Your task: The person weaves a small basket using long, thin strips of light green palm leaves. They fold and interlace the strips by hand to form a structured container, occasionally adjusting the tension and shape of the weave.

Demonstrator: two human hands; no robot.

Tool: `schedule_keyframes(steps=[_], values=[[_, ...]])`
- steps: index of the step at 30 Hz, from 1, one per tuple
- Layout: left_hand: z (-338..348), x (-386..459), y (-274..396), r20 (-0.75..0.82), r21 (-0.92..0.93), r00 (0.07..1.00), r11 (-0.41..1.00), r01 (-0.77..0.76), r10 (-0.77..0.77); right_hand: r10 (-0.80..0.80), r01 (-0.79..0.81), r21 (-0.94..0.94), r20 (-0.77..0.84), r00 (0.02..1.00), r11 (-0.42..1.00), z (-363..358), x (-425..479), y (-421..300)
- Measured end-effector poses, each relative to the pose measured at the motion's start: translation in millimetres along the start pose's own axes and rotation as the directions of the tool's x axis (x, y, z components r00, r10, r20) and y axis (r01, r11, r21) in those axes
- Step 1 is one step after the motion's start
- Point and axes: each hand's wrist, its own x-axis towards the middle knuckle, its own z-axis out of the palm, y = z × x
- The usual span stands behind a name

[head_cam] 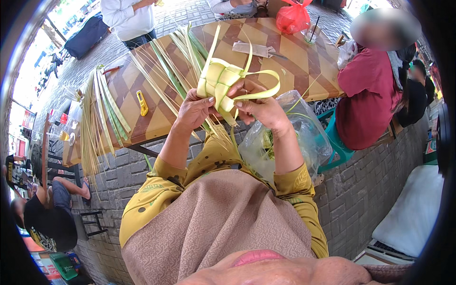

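Observation:
Both my hands hold a woven palm-leaf pouch (218, 76) in front of me, above the near edge of the table. My left hand (196, 109) pinches its lower left side between thumb and fingers. My right hand (262, 107) grips the lower right side, its thumb on a pale strip and some fingers behind the weave. A loose strip loops out (272, 76) over my right hand, and other strip ends stick up from the top. Long palm-leaf strips (167, 76) lie on the table behind and left of the pouch.
On the wooden table (306, 78) are a yellow box cutter (142, 103), a second bundle of leaf strips (107, 103), a red-handled tool (113, 69), a red plastic bag (293, 18) and a glass (310, 36). A clear plastic bag (302, 135) hangs right of my lap. A person in red (370, 96) sits at right.

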Motion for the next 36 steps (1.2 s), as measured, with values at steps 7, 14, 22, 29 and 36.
schedule_keyframes(steps=[7, 14, 22, 29, 36], values=[[3, -2, 5, 0.035, 0.152, 0.998, 0.987, -0.060, 0.056, 0.021, -0.022, 0.015, 0.074, 0.997, 1.000, -8, 4, 5], [9, -4, -4, -0.057, 0.488, 0.985, 0.865, -0.116, 0.164, -0.124, 0.100, -0.242, -0.088, 0.988, 0.965, 0, 10, 19], [23, 0, -8, -0.028, 0.685, 0.945, 0.695, -0.219, 0.326, -0.108, 0.093, -0.121, -0.128, 0.986, 0.988, -4, 13, 23], [23, 3, -11, -0.030, 0.702, 0.885, 0.640, -0.312, 0.464, -0.231, 0.212, -0.103, -0.244, 0.942, 0.972, 2, 15, 20], [4, 12, -5, -0.192, 0.650, 0.777, 0.671, -0.357, 0.599, -0.413, 0.223, -0.489, -0.324, 0.851, 0.843, 18, 1, 19]])
